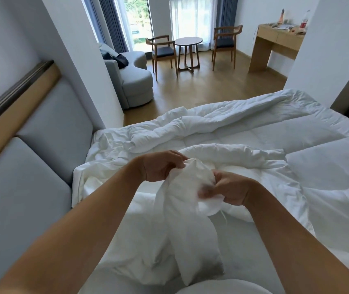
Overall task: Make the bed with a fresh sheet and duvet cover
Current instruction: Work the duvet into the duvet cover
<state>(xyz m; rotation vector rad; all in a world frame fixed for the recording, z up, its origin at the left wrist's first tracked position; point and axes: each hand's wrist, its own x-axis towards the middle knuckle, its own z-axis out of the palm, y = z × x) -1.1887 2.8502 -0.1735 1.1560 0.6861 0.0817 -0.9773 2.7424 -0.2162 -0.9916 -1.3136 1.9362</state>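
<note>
Both hands are closed on one bunched corner of white cloth, most likely the duvet cover (187, 187), held up above the bed; the left hand (160, 166) pinches the top of the bunch from ten o'clock, fingers curled tight, and the right hand (231, 188) grips it from three o'clock, its fingertips blurred so the exact pinch cannot be told; the two hands are just beside each other with the corner between them. From the grip the cloth hangs down toward six o'clock in a long narrow fold, so its long axis runs from the hands back toward the person; a thin tie or thread (224, 216) dangles below the right hand. The duvet (243, 128) lies rumpled across the mattress from nine to three o'clock beyond the hands, with the padded headboard (48, 132) at nine o'clock. My judgement is that the corner is being fitted or tied; the rest of the duvet lies away at twelve o'clock, and neither hand is clearly nearer to it.
</note>
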